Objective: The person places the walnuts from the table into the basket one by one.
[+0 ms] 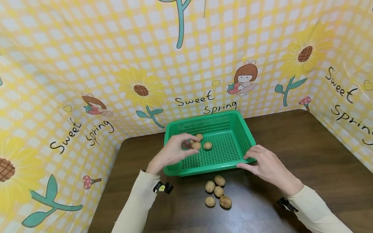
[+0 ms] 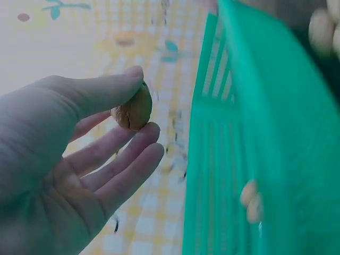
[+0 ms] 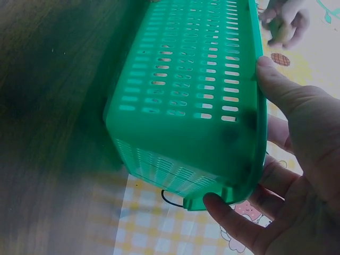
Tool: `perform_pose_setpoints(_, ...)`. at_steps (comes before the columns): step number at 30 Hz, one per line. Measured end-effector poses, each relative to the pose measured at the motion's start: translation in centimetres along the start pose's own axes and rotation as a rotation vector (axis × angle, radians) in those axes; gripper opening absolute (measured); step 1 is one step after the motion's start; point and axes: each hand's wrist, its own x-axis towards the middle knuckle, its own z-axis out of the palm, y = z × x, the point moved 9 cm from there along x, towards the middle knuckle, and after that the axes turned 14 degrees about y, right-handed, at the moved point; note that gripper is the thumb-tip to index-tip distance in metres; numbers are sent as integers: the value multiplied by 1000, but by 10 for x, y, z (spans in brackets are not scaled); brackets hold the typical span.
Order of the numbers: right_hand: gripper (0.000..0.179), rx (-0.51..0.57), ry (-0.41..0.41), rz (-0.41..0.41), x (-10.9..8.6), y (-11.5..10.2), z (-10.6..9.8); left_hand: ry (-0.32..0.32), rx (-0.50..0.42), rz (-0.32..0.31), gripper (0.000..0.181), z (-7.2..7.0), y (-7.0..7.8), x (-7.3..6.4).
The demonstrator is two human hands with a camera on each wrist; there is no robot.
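Observation:
A walnut [image 1: 196, 146] is pinched between the thumb and fingers of my left hand [image 1: 174, 150], which is over the left part of a green plastic basket [image 1: 204, 169]. In the left wrist view the held walnut [image 2: 137, 109] shows at the thumb tip, with the other fingers spread below. Close beside it in the head view, a walnut [image 1: 208, 146] and another walnut [image 1: 199, 137] lie in the basket. My right hand [image 1: 269, 166] grips the basket's near right corner, thumb on the outer side of the rim and fingers curled over it.
Several walnuts [image 1: 219, 191] lie in a loose group on the dark wooden table [image 1: 303, 142], just in front of the basket. Behind and to both sides stands a yellow checked cloth [image 1: 186, 64] with printed flowers and lettering. The basket's far side is close to it.

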Motion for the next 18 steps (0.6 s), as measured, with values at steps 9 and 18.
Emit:
perform_pose_setpoints(9, 26, 9, 1, 7, 0, 0, 1, 59, 57, -77, 37, -6, -37, 53)
perform_pose_setpoints(18, 27, 3, -14, 12, -1, 2, 3, 17, 87, -143, 38, 25, -74, 76)
